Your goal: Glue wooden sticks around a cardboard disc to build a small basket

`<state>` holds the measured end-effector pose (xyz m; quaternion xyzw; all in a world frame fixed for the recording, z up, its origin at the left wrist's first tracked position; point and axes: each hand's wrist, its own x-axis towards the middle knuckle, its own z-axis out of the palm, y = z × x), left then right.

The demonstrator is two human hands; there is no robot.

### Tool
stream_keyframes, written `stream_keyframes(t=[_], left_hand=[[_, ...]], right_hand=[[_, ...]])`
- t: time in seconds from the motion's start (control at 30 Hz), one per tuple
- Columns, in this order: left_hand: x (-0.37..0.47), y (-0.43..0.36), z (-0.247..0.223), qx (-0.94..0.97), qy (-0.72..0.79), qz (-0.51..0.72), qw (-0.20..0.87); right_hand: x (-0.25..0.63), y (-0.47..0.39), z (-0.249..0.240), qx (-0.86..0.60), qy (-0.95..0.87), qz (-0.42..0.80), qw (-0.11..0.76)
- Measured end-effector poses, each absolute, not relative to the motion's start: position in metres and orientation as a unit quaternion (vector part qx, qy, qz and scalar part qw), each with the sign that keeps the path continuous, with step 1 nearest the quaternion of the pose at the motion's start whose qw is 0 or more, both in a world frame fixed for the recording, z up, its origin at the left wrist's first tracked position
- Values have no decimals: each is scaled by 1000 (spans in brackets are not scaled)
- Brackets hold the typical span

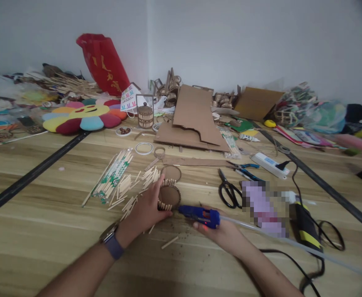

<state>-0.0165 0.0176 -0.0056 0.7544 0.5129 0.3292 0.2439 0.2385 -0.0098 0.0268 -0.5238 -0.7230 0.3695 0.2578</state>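
Note:
My left hand [148,208], with a watch at the wrist, holds the near round cardboard piece [170,195], which is edged with short wooden sticks. A second such round piece [171,174] lies just beyond it. My right hand [219,235] is wrapped round a blue glue gun [199,215], its nozzle pointing left at the near piece's lower right edge. A long clear glue stick [249,225] runs out of the gun's back. Loose short sticks [123,187] lie left of my left hand, and one stick [170,242] is in front.
Scissors [230,194], pliers [245,166] and a power strip [270,165] lie to the right, with a black cable. Cardboard sheets [196,111], a small lidded stick bucket [145,115] and a flower cushion [88,115] stand farther back. Packed sticks [114,173] lie left.

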Motion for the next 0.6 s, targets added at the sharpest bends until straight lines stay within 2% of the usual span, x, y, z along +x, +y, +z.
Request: stream_keyframes(t=[0.23, 0.6], left_hand=[[-16, 18, -6, 752, 513, 334, 244], [-17, 18, -4, 756, 509, 330, 248]], right_hand=[[237, -10, 25, -504, -765, 311, 252], [235, -12, 22, -490, -768, 312, 270]])
